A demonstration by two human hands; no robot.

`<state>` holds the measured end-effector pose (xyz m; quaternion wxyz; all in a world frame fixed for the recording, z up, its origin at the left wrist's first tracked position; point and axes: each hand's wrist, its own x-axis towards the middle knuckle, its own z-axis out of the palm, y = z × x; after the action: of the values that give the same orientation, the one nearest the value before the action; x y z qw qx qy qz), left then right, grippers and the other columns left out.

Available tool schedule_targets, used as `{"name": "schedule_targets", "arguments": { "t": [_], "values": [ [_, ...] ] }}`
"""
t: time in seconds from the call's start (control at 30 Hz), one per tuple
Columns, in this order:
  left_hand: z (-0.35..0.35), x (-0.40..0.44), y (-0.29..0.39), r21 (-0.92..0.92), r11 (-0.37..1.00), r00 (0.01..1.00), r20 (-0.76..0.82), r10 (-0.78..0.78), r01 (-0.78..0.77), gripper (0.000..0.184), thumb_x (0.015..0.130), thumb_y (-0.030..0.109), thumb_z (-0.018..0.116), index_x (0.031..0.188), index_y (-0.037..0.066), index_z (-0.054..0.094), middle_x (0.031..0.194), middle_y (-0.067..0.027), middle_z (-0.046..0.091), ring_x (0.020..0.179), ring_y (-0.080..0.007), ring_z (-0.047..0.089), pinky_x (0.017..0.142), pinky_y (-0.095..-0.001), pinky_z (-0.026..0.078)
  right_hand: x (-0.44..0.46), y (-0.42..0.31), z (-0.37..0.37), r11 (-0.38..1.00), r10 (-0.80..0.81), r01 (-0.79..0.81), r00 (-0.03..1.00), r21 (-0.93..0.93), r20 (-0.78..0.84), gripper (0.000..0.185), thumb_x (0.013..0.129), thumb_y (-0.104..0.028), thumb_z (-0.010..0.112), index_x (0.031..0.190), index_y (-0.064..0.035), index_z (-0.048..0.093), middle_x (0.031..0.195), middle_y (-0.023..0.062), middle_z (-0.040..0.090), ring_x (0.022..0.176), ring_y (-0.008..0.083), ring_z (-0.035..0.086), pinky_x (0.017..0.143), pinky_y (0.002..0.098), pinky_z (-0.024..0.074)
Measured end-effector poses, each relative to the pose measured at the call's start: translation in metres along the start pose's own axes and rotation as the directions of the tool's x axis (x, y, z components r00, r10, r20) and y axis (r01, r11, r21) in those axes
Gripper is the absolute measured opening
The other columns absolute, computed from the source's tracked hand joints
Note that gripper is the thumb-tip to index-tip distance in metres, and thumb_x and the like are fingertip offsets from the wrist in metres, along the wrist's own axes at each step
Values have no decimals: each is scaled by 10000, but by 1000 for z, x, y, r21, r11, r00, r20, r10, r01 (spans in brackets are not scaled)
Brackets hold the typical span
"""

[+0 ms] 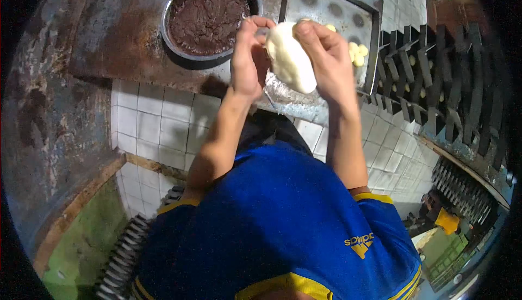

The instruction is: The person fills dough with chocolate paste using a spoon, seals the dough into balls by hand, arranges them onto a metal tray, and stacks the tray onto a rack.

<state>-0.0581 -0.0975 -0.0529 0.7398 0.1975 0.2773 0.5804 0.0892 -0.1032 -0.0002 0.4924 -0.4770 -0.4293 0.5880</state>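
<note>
A pale, flattened oval piece of white dough (293, 63) hangs in front of me above the near edge of the work table. My right hand (326, 52) grips its upper right side, thumb on top and fingers curled behind. At the upper left edge of the dough are the bent fingers of my left hand (250, 55), closed against it; part of their hold is hidden. To the left stands a round metal pan (165, 25) filled with dark brown paste (209, 17). Behind my right hand is a metal baking tray (375, 39) holding small pale dough pieces (357, 54).
The stained work table (119, 28) reaches left past the pan. Dark stacked trays (429, 82) crowd the right side, with pale pieces visible between them. White wall tiles (157, 115) show below the table edge. More stacked trays (122, 256) stand low at left.
</note>
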Motion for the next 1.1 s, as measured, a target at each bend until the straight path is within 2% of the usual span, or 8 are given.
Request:
{"name": "schedule_targets", "arguments": {
  "t": [0.07,0.17,0.27,0.47,0.67,0.8,0.9,1.1],
  "values": [
    [-49,17,-15,348,937,998,33,-51,36,181,1049,246,627,1119,82,655,1039,-46,737,890,-129,683,762,-278,552,6,-4,6,993,93,-100,989,57,119,327,1076,-266,657,1029,35,775,922,44,754,798,102,668,693,287,517],
    [-59,11,-4,623,720,915,400,42,-305,435,889,191,822,1257,21,663,1111,-108,743,1049,-236,712,921,-361,568,17,-3,25,689,-61,150,987,-709,150,361,1055,-330,642,1189,-10,743,874,170,663,824,327,657,781,424,511],
    [-116,-3,-11,709,657,933,358,-24,-256,439,874,178,833,1240,-1,673,1144,-121,746,1069,-247,715,939,-375,564,34,96,10,818,-33,4,999,-575,-40,443,1046,-417,637,1181,-12,757,897,185,697,865,373,685,794,441,534],
    [-168,-9,36,728,664,955,287,-72,-169,334,914,104,780,1206,-26,686,1107,-140,761,1055,-234,723,971,-389,558,-59,364,-34,59,218,-213,956,-975,-195,451,1013,-351,678,1179,56,580,1033,237,749,941,454,731,817,553,581],
    [-255,-21,78,627,759,981,-175,-85,178,514,935,61,741,1396,9,518,1191,-114,700,940,-204,719,801,-348,597,-38,314,2,394,418,-241,907,-887,-61,231,1021,-161,630,1204,-47,549,1013,261,676,951,493,670,768,562,537],
    [-279,-3,124,607,746,949,-294,-110,274,393,902,68,800,1255,18,634,1111,-87,720,895,-172,722,700,-318,606,46,222,56,506,43,82,992,-859,120,113,996,-84,656,1085,-32,610,976,235,660,949,487,662,754,543,533],
    [-310,2,135,788,603,974,-215,77,127,364,893,95,824,1215,12,677,1102,-85,754,983,-229,735,923,-364,570,105,202,83,435,16,129,988,-891,151,176,952,-55,650,1127,-49,666,1018,212,650,936,458,678,766,526,556],
    [-288,20,167,539,811,912,-409,16,228,278,872,13,834,1122,27,713,1055,-63,771,871,-126,725,648,-264,568,168,257,88,43,53,449,891,-892,451,265,971,-168,541,1070,-113,781,1156,144,664,983,326,740,773,453,626]
  ]
}}
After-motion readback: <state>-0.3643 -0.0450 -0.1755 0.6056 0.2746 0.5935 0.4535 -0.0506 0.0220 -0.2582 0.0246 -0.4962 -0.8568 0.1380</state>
